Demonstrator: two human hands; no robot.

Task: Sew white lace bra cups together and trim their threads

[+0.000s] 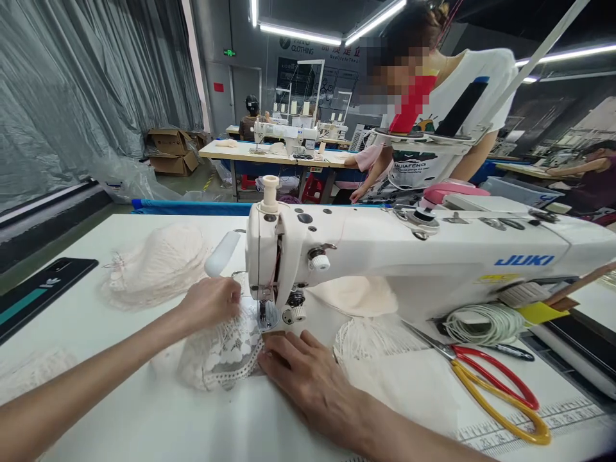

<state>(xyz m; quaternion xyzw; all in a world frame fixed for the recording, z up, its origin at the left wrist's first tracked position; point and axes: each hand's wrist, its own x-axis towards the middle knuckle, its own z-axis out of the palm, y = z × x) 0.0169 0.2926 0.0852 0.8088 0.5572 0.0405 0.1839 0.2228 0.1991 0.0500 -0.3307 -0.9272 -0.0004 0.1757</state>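
A white lace piece point(231, 350) with a scalloped border lies at the presser foot point(263, 314) of a white sewing machine point(423, 247). My left hand point(212, 300) is on the far left side of the lace, its fingers curled closed on the fabric; the fingertips are partly hidden. Close in front of the needle area, my right hand point(308, 382) has its thumb and bent fingers pressed together at the lace's right edge. Beyond my left hand sits a pile of pale cups point(158, 263) with lace edging. Cream fabric point(359, 295) and fringed white pieces point(375, 343) lie right of the needle.
Scissors point(476, 378) with red and yellow handles rest at the right, by a coil of pale cord point(486, 323) and a printed ruler strip point(563, 417). A dark phone-like box point(45, 292) lies left. A co-worker point(462, 96) stands behind the machine.
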